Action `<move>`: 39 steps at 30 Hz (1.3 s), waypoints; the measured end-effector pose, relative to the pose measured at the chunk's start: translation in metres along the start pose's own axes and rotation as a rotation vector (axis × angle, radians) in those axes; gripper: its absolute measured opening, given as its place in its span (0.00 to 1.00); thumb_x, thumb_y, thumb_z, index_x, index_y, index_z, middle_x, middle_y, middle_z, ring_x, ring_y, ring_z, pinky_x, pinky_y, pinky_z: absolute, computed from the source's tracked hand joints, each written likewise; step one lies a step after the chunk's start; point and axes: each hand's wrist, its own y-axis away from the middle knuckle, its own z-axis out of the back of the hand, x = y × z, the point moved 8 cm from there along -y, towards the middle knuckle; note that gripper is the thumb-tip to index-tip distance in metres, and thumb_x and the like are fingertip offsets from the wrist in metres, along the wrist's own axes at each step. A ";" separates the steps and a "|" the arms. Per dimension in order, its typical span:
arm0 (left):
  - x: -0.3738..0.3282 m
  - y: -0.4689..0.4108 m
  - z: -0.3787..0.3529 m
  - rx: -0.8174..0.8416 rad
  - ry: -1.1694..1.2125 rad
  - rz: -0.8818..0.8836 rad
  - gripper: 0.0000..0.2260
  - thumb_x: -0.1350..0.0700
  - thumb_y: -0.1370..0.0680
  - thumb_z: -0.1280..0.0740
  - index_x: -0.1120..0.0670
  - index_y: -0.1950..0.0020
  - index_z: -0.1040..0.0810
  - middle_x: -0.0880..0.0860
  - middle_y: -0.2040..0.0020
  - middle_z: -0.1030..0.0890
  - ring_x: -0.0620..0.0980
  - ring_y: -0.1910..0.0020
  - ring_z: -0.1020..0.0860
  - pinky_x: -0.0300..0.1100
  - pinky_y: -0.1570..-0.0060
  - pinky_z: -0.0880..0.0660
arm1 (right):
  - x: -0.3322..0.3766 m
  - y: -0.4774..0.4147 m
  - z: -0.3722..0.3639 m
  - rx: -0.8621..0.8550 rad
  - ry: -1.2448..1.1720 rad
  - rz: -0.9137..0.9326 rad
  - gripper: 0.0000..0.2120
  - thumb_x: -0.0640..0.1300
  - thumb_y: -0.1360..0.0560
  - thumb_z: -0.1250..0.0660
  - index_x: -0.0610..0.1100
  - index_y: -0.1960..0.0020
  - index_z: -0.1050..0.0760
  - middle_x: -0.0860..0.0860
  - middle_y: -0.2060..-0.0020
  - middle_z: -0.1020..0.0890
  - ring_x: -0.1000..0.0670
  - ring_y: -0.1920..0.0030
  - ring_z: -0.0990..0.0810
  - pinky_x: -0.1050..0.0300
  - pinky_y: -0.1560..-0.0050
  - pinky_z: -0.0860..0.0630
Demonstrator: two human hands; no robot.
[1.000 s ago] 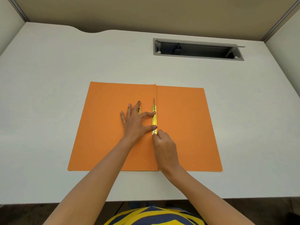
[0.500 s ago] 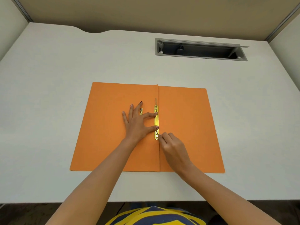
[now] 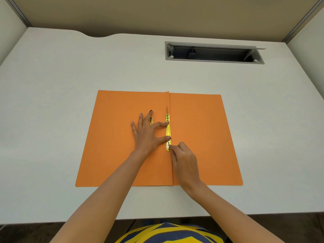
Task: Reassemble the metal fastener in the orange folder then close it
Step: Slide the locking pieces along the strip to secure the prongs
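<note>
Left hand (image 3: 147, 133) lies flat, fingers (image 3: 162, 124) spread — right hand (image 3: 184, 160) curled, fingertips pinched together.

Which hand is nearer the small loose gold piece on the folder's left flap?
Left. The left hand lies spread over the gold piece, which shows between its fingers. The right hand is across the fold, at the near end of the fastener bar.

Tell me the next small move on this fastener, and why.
Probably bend the far prong down flat. It stands up past the far end of the gold bar, which the left hand pins with thumb and forefinger. The right hand is working at the bar's near end. A small gold piece lies loose under the left fingers, and the orange folder lies open.
</note>
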 end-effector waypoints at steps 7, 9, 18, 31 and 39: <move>-0.001 0.000 0.000 -0.006 0.001 -0.003 0.22 0.39 0.34 0.27 0.31 0.42 0.26 0.44 0.22 0.46 0.51 0.23 0.58 0.58 0.29 0.67 | 0.015 -0.004 -0.004 0.006 0.146 0.032 0.04 0.30 0.32 0.29 0.36 0.59 0.21 0.46 0.68 0.27 0.47 0.71 0.28 0.59 0.74 0.38; -0.001 0.001 0.000 -0.007 0.004 -0.004 0.21 0.39 0.34 0.27 0.30 0.42 0.26 0.44 0.22 0.46 0.51 0.23 0.58 0.58 0.29 0.68 | 0.023 -0.005 -0.002 -0.009 0.262 0.106 0.09 0.27 0.38 0.25 0.37 0.62 0.22 0.46 0.68 0.25 0.47 0.72 0.28 0.60 0.74 0.41; -0.001 0.001 0.000 -0.002 -0.007 -0.006 0.21 0.38 0.34 0.28 0.31 0.41 0.26 0.44 0.22 0.47 0.52 0.22 0.58 0.59 0.29 0.67 | 0.040 0.000 -0.003 -0.017 0.528 0.490 0.19 0.25 0.33 0.49 0.38 0.68 0.23 0.46 0.71 0.25 0.48 0.73 0.30 0.58 0.72 0.40; -0.001 0.001 0.000 -0.010 -0.024 -0.009 0.22 0.37 0.34 0.28 0.31 0.40 0.26 0.44 0.22 0.47 0.51 0.22 0.58 0.59 0.28 0.67 | 0.020 0.000 0.008 -0.094 0.399 0.513 0.13 0.33 0.25 0.40 0.39 0.63 0.20 0.48 0.72 0.26 0.49 0.73 0.29 0.58 0.74 0.33; -0.001 0.002 0.000 -0.018 -0.016 -0.016 0.22 0.37 0.33 0.28 0.32 0.40 0.26 0.44 0.22 0.47 0.51 0.22 0.58 0.59 0.28 0.67 | 0.007 0.004 0.009 -0.064 0.247 0.294 0.04 0.33 0.31 0.31 0.39 0.59 0.19 0.48 0.70 0.26 0.48 0.71 0.27 0.58 0.75 0.32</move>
